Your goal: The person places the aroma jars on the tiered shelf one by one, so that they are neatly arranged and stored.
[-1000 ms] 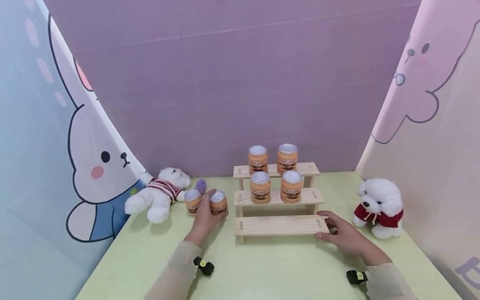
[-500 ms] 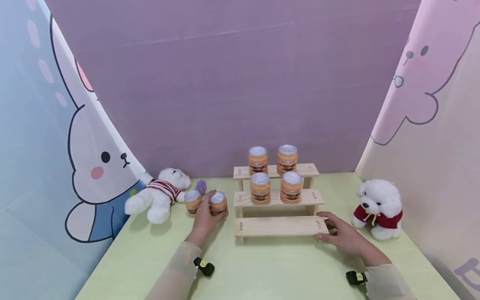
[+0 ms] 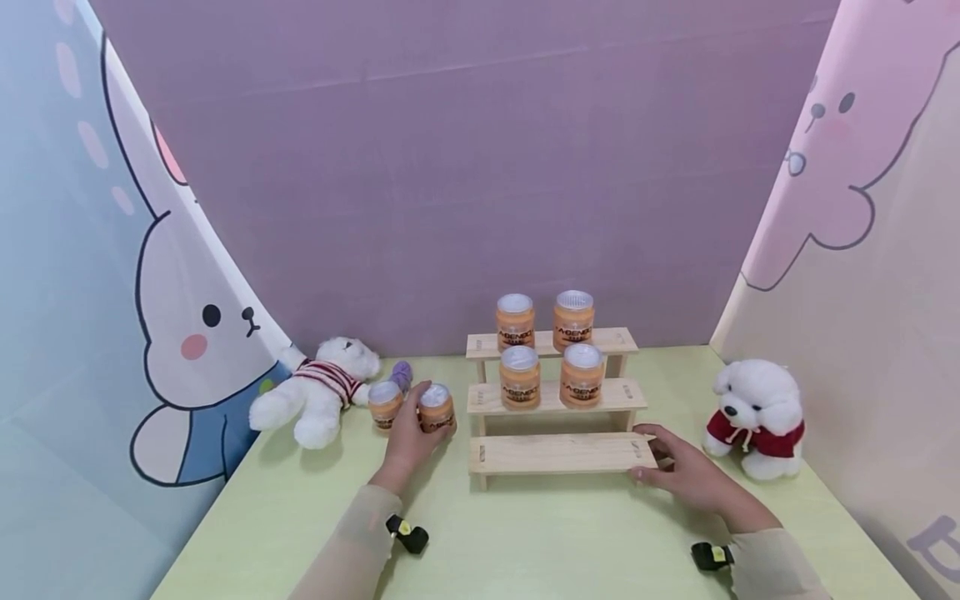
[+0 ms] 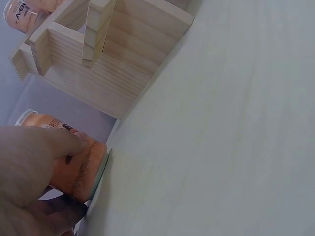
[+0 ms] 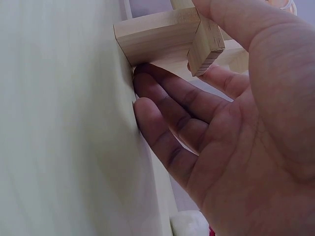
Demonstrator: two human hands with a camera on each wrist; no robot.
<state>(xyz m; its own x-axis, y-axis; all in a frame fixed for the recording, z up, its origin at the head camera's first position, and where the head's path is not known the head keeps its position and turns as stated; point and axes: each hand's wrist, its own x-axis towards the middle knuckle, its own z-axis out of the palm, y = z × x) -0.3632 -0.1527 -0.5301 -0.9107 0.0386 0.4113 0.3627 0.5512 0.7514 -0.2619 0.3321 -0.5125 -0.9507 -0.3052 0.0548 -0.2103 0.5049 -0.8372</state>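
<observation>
My left hand (image 3: 408,440) grips an orange jar (image 3: 437,413) with a clear lid, left of the wooden three-step stand (image 3: 558,452). The left wrist view shows the thumb across this jar (image 4: 86,169), its base close to the tabletop. Beside the hand stands a second orange jar (image 3: 385,407). My right hand (image 3: 693,473) holds the right end of the stand's lowest step, thumb at the front edge and index finger at the back. In the right wrist view the other fingers (image 5: 152,120) extend below the step end (image 5: 209,46), near the table.
Two orange jars (image 3: 521,383) stand on the middle step and two more jars (image 3: 516,327) on the top step. A white plush toy in stripes (image 3: 322,383) lies left, near a small purple object (image 3: 402,372). A plush dog in red (image 3: 757,421) sits right.
</observation>
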